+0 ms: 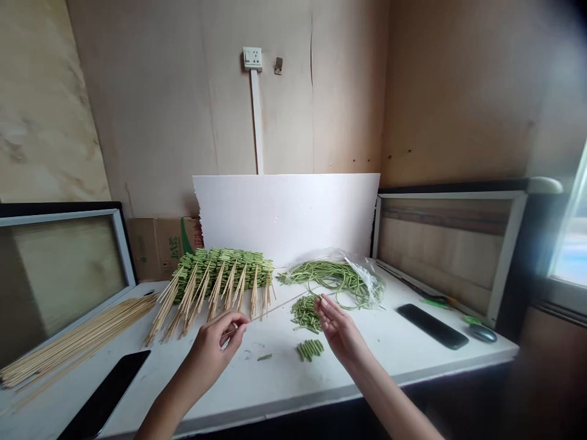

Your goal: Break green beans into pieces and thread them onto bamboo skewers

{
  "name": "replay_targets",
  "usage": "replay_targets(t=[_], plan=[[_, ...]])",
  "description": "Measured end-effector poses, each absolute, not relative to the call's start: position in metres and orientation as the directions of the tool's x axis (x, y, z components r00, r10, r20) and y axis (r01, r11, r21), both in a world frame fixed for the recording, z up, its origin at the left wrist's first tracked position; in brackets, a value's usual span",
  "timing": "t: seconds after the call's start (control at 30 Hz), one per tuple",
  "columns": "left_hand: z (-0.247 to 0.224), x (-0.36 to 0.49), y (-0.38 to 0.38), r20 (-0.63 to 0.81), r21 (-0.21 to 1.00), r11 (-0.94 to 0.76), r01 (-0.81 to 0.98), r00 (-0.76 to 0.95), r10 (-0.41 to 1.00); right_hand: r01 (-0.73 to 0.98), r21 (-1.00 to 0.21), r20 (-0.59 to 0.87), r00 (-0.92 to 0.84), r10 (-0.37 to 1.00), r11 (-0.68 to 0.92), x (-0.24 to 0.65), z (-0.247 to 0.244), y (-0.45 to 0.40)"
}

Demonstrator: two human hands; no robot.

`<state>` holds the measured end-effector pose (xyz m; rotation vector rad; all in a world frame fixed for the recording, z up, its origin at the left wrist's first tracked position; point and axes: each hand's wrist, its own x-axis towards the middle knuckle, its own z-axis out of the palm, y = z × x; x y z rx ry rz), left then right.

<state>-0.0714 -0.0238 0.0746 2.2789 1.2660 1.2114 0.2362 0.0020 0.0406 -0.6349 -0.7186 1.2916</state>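
Note:
My left hand (222,339) is closed in a pinch on a thin bamboo skewer (277,307), which slants up to the right over the white table (220,391). Close to the skewer's far end is my right hand (337,324), its fingers stretched and slightly curved, with nothing visible in them. Just left of those fingers lies a pile of cut green bean pieces (305,315). Below it, several pieces form a neat row (310,349). One loose bean piece (265,357) lies between my hands. Skewered green beans (224,263) are stacked at the back left, sticks pointing forward.
Long whole beans (321,274) lie in a clear plastic bag (367,275) at the back. Bare skewers (77,333) and a black phone (107,391) are on the left. Another phone (431,326) and a mouse (482,333) are on the right. A white board (288,214) stands behind.

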Motion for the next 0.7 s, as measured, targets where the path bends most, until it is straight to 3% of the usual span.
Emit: replay_targets(t=[0.17, 0.7], plan=[[0.077, -0.057, -0.034, 0.623, 0.5, -0.636, 0.588, 0.265, 0.736, -0.623, -0.76, 0.14, 0.119, 0.983, 0.184, 0.239, 0.049, -0.002], [0.069, -0.047, -0.034, 0.562, 0.598, -0.616, 0.512, 0.281, 0.778, -0.625, -0.767, 0.126, 0.069, 0.99, 0.141, 0.232, 0.058, -0.013]])
